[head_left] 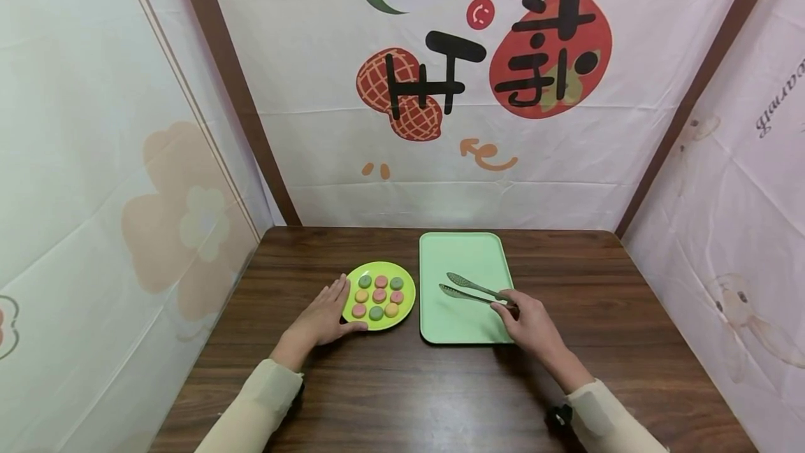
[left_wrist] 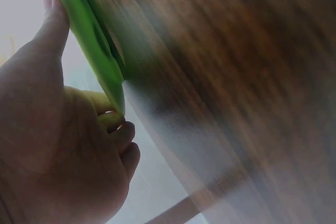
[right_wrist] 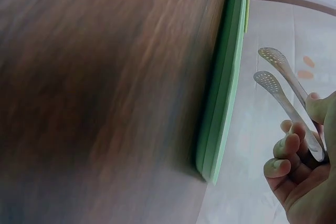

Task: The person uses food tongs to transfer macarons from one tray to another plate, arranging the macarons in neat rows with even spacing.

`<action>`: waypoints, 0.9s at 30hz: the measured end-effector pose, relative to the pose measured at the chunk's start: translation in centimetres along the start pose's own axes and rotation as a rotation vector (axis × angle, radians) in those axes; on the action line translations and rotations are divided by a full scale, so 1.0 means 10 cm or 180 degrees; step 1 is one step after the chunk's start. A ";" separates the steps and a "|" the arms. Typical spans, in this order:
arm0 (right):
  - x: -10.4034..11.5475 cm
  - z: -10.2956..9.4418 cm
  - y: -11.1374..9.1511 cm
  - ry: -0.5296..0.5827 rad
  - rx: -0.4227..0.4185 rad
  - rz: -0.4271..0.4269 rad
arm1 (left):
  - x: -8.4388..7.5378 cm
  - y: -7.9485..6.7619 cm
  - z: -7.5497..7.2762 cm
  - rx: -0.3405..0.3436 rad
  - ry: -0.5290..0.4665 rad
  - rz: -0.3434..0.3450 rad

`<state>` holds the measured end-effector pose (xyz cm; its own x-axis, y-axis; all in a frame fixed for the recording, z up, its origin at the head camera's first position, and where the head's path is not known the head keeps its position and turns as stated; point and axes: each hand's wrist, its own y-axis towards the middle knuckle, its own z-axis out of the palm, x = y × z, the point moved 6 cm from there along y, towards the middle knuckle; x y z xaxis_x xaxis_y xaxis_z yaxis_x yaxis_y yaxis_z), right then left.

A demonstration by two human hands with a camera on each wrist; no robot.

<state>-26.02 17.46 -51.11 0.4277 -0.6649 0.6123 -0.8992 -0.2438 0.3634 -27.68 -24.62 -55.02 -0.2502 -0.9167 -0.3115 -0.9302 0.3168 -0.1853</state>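
Observation:
A round yellow-green plate (head_left: 409, 306) bears several macarons (head_left: 379, 296) in pink, yellow and grey-green, laid in rows. My left hand (head_left: 325, 314) rests against its left side, fingers stretched along the rim and thumb at the near edge. In the left wrist view the thumb and fingertips of the left hand (left_wrist: 63, 140) touch the plate's edge (left_wrist: 92, 40). With my right hand (head_left: 531, 324) I grip metal tongs (head_left: 472, 293) near their joined end. Their perforated tips point left, spread apart, over the mint-green tray (head_left: 462, 250). The right wrist view shows the tongs (right_wrist: 286, 103) raised above the tray's rim (right_wrist: 223, 103).
Plate and tray stand side by side on a dark wood-grain table (head_left: 402, 397), a narrow gap between them. Printed white cloth (head_left: 314, 54) hangs behind the table and along both sides. A dark band (head_left: 558, 416) shows at the right sleeve's cuff.

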 end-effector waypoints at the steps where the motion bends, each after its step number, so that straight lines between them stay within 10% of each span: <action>1: -0.02 -0.02 -0.01 -0.0014 -0.0024 0.0025 | 0.00 0.00 0.00 -0.0001 0.0001 -0.0001; 27: -0.39 -0.39 -0.16 -0.0301 -0.0454 0.0313 | 0.01 -0.01 0.00 -0.0046 -0.0022 0.0029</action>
<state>-25.91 23.17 -51.29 0.3217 -0.7457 0.5835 -0.9112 -0.0763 0.4048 -27.57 -24.73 -55.06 -0.2568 -0.9122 -0.3194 -0.9317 0.3215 -0.1690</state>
